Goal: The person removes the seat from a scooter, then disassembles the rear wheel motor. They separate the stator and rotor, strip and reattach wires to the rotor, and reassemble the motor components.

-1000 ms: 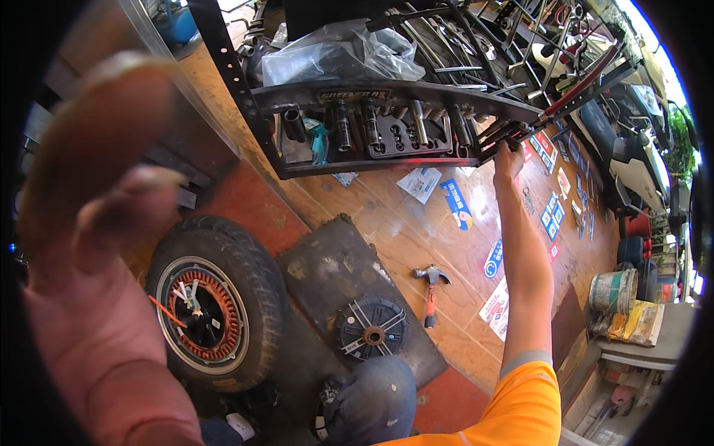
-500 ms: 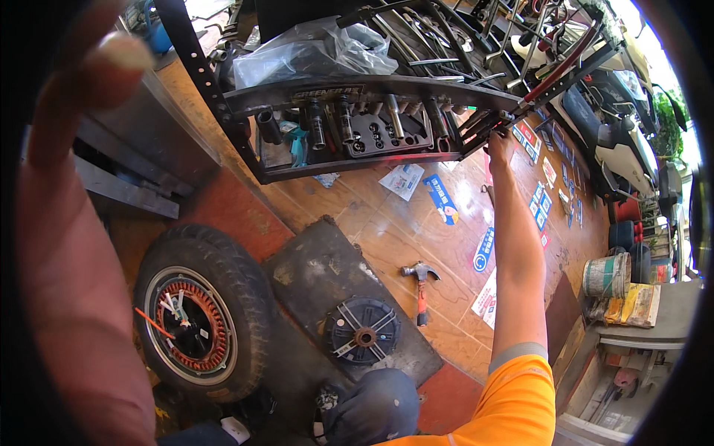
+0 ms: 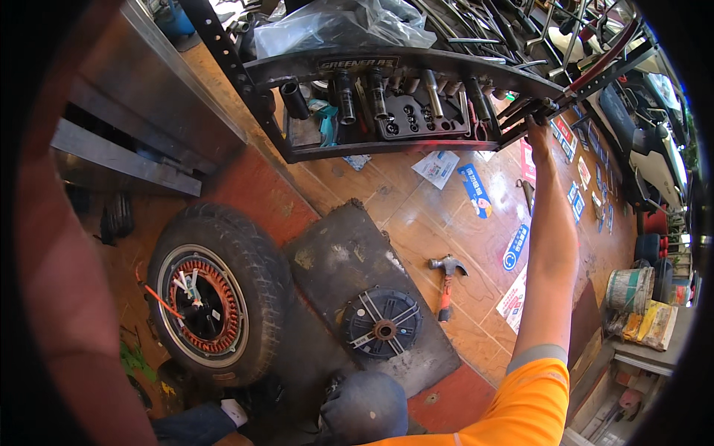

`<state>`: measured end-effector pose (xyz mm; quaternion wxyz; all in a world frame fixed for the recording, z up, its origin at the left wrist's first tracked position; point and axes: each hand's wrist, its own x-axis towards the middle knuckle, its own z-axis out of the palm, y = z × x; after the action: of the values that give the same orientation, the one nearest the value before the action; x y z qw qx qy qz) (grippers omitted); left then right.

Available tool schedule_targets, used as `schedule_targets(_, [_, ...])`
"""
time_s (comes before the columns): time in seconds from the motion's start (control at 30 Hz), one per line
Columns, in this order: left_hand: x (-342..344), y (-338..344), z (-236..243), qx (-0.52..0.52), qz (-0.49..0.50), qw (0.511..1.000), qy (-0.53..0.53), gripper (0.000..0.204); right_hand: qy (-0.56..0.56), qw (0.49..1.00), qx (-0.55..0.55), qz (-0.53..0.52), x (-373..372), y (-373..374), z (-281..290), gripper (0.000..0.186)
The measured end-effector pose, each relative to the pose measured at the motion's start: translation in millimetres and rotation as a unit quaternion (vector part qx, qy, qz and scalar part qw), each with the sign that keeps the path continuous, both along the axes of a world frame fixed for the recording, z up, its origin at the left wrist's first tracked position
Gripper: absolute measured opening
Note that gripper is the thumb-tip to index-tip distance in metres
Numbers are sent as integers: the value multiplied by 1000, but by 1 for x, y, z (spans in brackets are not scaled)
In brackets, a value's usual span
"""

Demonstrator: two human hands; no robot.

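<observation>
My right arm reaches far forward, and my right hand (image 3: 539,139) is at the right end of a black metal tool rack (image 3: 401,149). Its fingers look closed around something dark there, partly hidden by the rack and its tools. Several sockets, among them a long chrome socket (image 3: 431,95), hang along the rack's front rail. Behind them lies an open socket case (image 3: 420,123). Along the left edge, my left forearm (image 3: 82,297) is blurred and close; its hand is out of view.
A tyred wheel with exposed copper windings (image 3: 212,308) lies at left. Right of it, a round black hub cover (image 3: 383,325) rests on a dark mat (image 3: 335,245). Nearby is a claw hammer (image 3: 446,290). Stickers mark the tiled floor; a bucket (image 3: 630,290) stands at right.
The view has shifted, so rack, wheel and hammer sit further right in the picture. My left hand has left the view at upper left. My right hand stays at the rack's right end.
</observation>
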<state>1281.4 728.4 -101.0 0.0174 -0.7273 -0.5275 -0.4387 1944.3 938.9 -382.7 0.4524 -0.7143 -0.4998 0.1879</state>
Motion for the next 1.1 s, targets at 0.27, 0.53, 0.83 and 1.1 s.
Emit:
schedule_targets(0.27, [-36, 4, 17, 37, 15, 998, -53, 57, -110, 987, -118, 9, -5, -50, 11, 37])
schedule_targets(0.53, [-129, -70, 34, 118, 50, 976, -177, 55, 43, 971, -222, 72, -124, -261, 20, 28])
schedule_targets(0.83, [-209, -183, -66, 136, 28, 937, -319, 54, 151, 947, -274, 74, -178, -478, 106, 22])
schedule_targets(1.1, [-226, -148, -98, 104, -38, 930, -351, 53, 152, 936, -317, 9, -233, -543, 108, 22])
